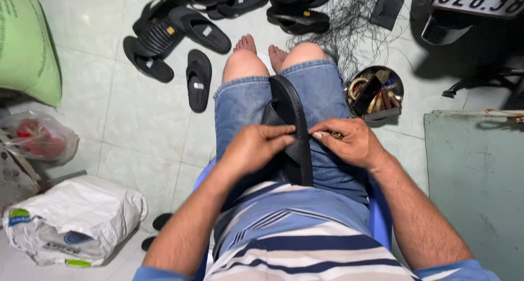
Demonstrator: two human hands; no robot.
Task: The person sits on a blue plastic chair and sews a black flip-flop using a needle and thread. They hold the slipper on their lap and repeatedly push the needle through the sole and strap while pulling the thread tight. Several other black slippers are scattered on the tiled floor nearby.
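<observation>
Black sandal (292, 128) lying lengthwise across the denim-clad lap, left hand (254, 147) pinching its edge from one side, right hand (349, 142) gripping the opposite edge with fingers closed, round tin of tools (376, 92) right of the sandal, loose sandals (180, 40) on floor tiles beyond.

Small informal footwear repair or assembly spot, floor-level, likely a home-front workshop. Evidence: pale tiled floor (147, 122) strewn with loose black sandals (180, 35), more piled at the far edge. Tangle of dark thread (349, 19) on the tiles beside a round tin of hand tools (375, 93). Stuffed woven sacks (73, 218) and a green sack (27, 40) along one side (stock or materials, contents not visible). Rear of a parked motorbike (464, 13) indoors. Worker seated low on a blue plastic chair (380, 215), barefoot.
</observation>
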